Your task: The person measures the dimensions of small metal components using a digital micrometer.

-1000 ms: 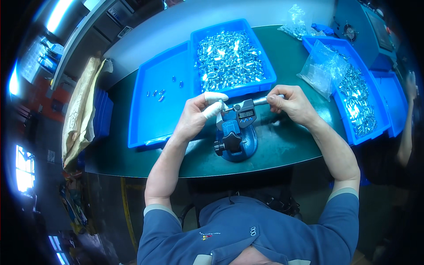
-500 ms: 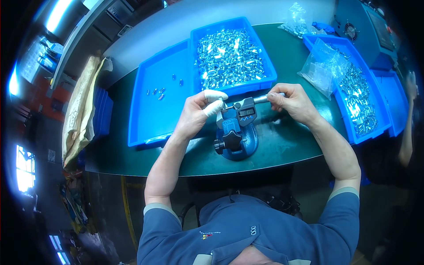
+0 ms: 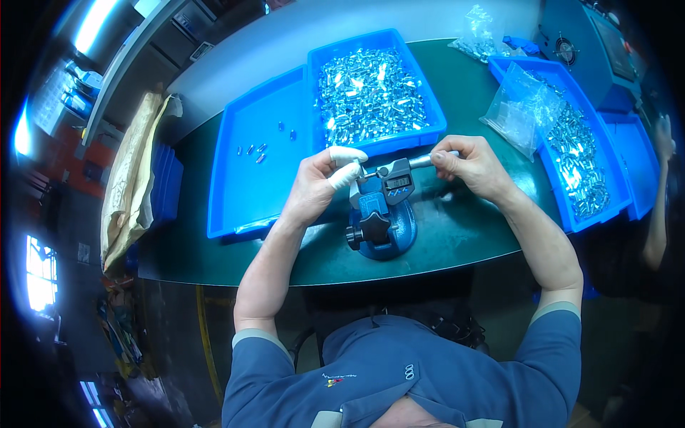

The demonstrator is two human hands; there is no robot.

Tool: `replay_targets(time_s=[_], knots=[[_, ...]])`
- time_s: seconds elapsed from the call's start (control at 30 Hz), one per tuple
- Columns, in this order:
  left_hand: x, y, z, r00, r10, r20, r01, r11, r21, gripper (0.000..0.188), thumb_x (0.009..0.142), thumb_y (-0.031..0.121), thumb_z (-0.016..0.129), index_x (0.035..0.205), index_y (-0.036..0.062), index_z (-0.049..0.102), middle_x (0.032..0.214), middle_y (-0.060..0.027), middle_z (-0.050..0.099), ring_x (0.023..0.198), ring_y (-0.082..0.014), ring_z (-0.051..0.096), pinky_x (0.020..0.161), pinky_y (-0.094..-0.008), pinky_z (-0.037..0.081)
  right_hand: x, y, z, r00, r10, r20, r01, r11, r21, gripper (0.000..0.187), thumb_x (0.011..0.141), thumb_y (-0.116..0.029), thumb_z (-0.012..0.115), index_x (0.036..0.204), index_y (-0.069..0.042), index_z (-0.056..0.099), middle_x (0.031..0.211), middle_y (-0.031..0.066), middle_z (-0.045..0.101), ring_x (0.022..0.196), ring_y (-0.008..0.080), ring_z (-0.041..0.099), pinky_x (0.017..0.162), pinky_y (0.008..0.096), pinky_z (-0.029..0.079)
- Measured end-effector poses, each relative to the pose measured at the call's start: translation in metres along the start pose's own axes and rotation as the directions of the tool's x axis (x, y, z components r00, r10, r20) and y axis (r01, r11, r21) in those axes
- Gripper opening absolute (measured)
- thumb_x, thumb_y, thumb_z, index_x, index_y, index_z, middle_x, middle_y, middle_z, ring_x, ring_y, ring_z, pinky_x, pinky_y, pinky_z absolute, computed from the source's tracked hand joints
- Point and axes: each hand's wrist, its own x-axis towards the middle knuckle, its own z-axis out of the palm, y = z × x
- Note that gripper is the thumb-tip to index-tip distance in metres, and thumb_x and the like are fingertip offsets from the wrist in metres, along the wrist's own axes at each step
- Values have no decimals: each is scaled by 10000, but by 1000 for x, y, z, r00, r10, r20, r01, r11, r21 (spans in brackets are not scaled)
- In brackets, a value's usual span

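Note:
A digital micrometer (image 3: pixel 397 185) is clamped in a round blue stand (image 3: pixel 385 232) on the green table in front of me. My left hand (image 3: pixel 317 178), with white covers on thumb and forefinger, pinches a small metal part (image 3: pixel 362 173) at the micrometer's jaws; the fingertips hide most of it. On the other side, the thumb and fingers of my right hand (image 3: pixel 472 165) are closed round the micrometer's thimble (image 3: pixel 422 161). Behind the micrometer stands a blue tray (image 3: pixel 433 107) heaped with small shiny metal parts. Several such parts lie apart in the blue tray (image 3: pixel 235 192) to its left.
On the right, another blue tray (image 3: pixel 621 167) holds metal parts, with a clear plastic bag (image 3: pixel 510 118) over its edge. A second bag (image 3: pixel 478 36) lies at the back near a blue machine (image 3: pixel 596 50). Brown paper sacking (image 3: pixel 132 171) stands left. Another person's arm (image 3: pixel 660 192) shows far right.
Both hands stay almost exactly where they were, on the part and the thimble. The figures on the micrometer's display look different now.

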Motion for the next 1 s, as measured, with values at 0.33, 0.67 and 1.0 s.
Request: replay_targets(time_s=[0.33,0.67,1.0], knots=[[21,16,-68,814,410,-412,-125,816,565,230,875,112,716,1081,17,685,912,-74,701,835,-150,653,772,-292,530,-2,-3,1,1000,-17,10,17,1000,8,263,922,-263,683,934,0,690,752,22,630,697,82,576,632,236,476],[97,-1,-26,942,327,70,-178,313,933,204,807,168,725,985,67,717,977,-135,690,955,-325,643,824,-418,504,-2,-4,-4,1000,6,8,-6,1000,-1,262,914,-264,681,948,-5,678,764,29,647,702,83,597,650,233,490],[114,-18,-31,962,273,11,-127,411,903,166,793,97,727,925,15,667,873,-131,681,825,-244,659,765,-354,513,1,2,-1,994,-105,42,108,991,-74,285,873,-308,682,912,-28,721,706,35,669,636,91,601,583,267,475]])
